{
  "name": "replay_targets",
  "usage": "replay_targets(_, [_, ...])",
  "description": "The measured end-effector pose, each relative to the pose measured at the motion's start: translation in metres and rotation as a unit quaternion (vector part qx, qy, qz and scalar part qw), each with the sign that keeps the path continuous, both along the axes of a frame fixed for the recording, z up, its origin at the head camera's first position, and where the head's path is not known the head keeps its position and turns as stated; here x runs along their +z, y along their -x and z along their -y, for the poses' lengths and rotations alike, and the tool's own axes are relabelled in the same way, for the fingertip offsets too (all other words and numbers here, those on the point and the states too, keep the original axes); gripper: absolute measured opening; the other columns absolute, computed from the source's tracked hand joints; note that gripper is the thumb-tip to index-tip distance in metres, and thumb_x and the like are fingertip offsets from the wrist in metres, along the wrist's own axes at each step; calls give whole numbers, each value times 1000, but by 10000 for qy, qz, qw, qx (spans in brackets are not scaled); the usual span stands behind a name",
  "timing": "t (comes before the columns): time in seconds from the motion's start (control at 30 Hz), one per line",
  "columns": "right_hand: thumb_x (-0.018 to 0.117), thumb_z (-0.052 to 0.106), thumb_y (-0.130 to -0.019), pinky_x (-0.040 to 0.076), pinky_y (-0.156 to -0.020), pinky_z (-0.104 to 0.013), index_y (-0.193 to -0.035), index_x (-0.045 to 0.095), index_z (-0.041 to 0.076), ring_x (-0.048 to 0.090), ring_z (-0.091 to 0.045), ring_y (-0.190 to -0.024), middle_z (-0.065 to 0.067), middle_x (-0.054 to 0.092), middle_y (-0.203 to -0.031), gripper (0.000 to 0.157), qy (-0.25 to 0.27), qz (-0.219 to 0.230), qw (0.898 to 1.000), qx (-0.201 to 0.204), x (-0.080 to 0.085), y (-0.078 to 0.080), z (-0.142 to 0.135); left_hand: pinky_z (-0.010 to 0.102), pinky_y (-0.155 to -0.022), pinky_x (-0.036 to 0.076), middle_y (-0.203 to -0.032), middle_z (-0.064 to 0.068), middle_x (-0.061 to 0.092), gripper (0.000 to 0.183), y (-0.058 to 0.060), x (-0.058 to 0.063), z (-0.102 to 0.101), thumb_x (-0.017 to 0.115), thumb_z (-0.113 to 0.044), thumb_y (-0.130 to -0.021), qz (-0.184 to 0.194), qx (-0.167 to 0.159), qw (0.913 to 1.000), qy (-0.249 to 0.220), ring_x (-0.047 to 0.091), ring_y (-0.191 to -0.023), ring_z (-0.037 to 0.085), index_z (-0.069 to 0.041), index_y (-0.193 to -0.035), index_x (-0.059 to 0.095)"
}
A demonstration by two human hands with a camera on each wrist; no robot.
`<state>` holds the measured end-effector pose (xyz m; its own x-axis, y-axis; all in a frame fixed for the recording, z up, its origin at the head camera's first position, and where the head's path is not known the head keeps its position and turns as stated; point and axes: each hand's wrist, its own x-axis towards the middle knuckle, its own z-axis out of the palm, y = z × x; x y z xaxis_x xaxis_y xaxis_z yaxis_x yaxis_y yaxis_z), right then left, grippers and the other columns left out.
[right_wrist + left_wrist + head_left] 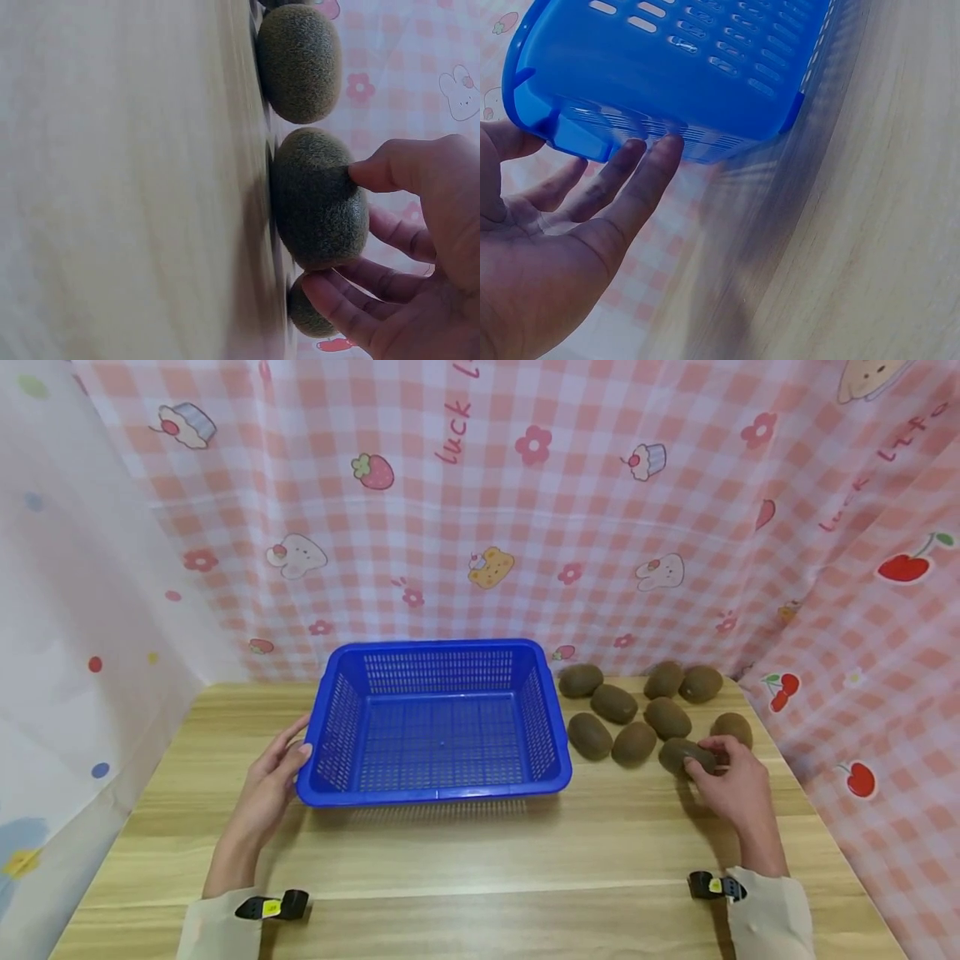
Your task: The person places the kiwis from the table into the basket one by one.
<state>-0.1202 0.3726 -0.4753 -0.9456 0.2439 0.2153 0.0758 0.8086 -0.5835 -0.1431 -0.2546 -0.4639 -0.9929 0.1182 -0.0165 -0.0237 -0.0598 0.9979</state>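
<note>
A blue plastic basket (438,794) with slotted walls stands on the table, and nothing lies inside it. At its left side my left hand (262,789) holds the rim, thumb at the edge; in the left wrist view the fingertips (669,150) touch the outer wall. To the right of the basket, my right hand (738,785) grips a brown kiwi (678,755) between thumb and fingers. In the right wrist view this kiwi (315,202) is still low, close to the tabletop; whether it touches cannot be told.
Several other kiwis (634,744) lie loosely grouped between the basket and the right hand. One kiwi (732,729) sits just behind the right fingers. The wooden table (480,893) meets a pink checked cloth (480,527) at the back and right, and a white cloth (75,610) at left.
</note>
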Motion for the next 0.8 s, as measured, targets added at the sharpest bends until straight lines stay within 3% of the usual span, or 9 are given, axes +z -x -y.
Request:
replay_targets(0.13, [75, 25, -92, 54, -85, -52, -126, 59, -1, 67, -46, -103, -29, 63, -121, 46, 1, 169, 9997, 149, 1, 0, 0, 24, -81, 61, -121, -10, 66, 58, 0, 1, 0, 51, -28, -109, -2, -23, 10000, 28, 70, -102, 4, -15, -162, 31])
replay_targets(0.3, [79, 26, -90, 52, -89, -57, -130, 57, -2, 65, -47, -107, -30, 61, -124, 53, 29, 353, 9989, 295, 0, 0, -2, 25, -79, 61, -120, -9, 67, 59, 0, 1, 0, 51, -28, -109, 44, -43, 10000, 30, 70, -100, 5, -15, -162, 30])
replay_targets(0.4, [80, 26, -89, 53, -85, -51, -128, 59, -1, 66, -46, -104, -29, 63, -122, 52, 21, 289, 9992, 272, -1, 0, -3, 25, -80, 61, -120, -9, 66, 59, 0, 1, 0, 51, -28, -109, 43, -64, 10000, -6, 70, -101, 5, -14, -162, 30])
replay_targets(0.67, [81, 31, -88, 45, -74, -17, -127, 60, 3, 68, -43, -104, -27, 66, -121, 52, 140, 186, 9996, 163, 2, -1, -3, 24, -81, 60, -121, -10, 67, 58, 0, -1, 1, 50, -28, -110, -20, -80, 10000, -40, 70, -101, 5, -13, -162, 30])
replay_targets(0.8, [81, 31, -89, 42, -72, -8, -127, 61, 3, 67, -42, -104, -26, 65, -122, 52, 306, 90, 9994, 145, 6, -2, -1, 24, -81, 60, -122, -9, 66, 58, 0, -1, 1, 49, -27, -110, -69, -107, 9999, -39, 70, -102, 5, -13, -162, 30])
